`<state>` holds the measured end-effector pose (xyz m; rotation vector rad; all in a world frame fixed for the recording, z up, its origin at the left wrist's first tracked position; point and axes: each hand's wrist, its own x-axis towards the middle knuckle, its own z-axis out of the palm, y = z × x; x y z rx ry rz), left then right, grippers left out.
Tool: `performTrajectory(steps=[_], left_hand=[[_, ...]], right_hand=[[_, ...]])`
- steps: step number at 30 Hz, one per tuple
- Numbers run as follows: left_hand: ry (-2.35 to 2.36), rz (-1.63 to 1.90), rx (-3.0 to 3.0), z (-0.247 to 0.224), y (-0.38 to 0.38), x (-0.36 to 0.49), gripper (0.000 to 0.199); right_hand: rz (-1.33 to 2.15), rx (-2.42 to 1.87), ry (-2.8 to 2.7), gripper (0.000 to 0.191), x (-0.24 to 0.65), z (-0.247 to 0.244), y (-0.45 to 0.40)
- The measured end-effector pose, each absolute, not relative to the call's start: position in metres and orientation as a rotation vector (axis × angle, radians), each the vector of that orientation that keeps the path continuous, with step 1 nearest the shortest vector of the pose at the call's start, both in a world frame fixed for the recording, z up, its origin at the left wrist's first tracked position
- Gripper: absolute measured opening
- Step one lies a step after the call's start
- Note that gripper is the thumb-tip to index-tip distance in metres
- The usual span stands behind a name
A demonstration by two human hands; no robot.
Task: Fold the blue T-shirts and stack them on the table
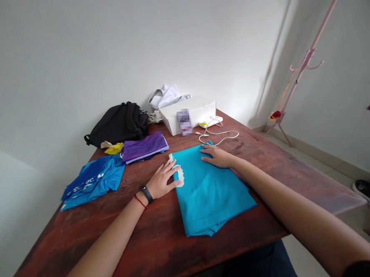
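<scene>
A turquoise cloth garment (213,191), folded into a rough rectangle, lies flat on the wooden table (147,241). White print shows along its left edge. My left hand (162,179) rests at that edge with fingers spread, the fingertips over the white print. On the upper right part of the cloth lies my right hand (216,155), palm down, fingers apart. Neither hand grips the fabric. The near edge of the garment is uneven, with a layer poking out underneath.
Left of the cloth are a blue printed shirt (93,177), folded purple clothing (144,146) and a black backpack (118,123). Behind stand a white box (196,110) and a white device (211,121) with a cable (225,132). A pink coat stand (305,60) is at the right.
</scene>
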<state>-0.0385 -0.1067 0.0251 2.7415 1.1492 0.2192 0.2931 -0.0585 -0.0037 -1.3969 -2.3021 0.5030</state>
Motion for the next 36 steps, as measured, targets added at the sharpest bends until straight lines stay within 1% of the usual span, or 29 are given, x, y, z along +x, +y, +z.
performTrajectory(steps=[4, 6, 11, 18, 22, 25, 32, 36], left_hand=[[1.216, 0.207, 2.738, 0.024, -0.108, -0.038, 0.066], [1.250, 0.191, 2.734, 0.024, -0.108, -0.038, 0.068], [1.263, 0.182, 2.741, 0.024, -0.110, -0.038, 0.066], [1.263, 0.156, 2.743, 0.023, -0.108, -0.039, 0.067], [1.274, 0.052, 2.725, 0.025, -0.113, -0.038, 0.075], [1.189, -0.020, 2.740, 0.030, -0.125, -0.033, 0.085], [0.830, -0.047, 2.786, 0.042, -0.171, 0.002, 0.100], [0.676, -0.080, 2.785, 0.043, -0.190, 0.018, 0.098]], right_hand=[[0.510, -1.456, -2.301, 0.075, 0.294, -0.010, -0.056], [0.498, -1.485, -2.293, 0.077, 0.295, -0.012, -0.055], [0.506, -1.500, -2.290, 0.073, 0.297, -0.011, -0.053], [0.533, -1.499, -2.295, 0.074, 0.298, -0.010, -0.053], [0.544, -1.490, -2.298, 0.073, 0.300, -0.010, -0.052], [0.549, -1.479, -2.305, 0.074, 0.300, -0.010, -0.052], [0.561, -1.464, -2.306, 0.073, 0.301, -0.009, -0.051], [0.551, -1.458, -2.311, 0.074, 0.301, -0.010, -0.051]])
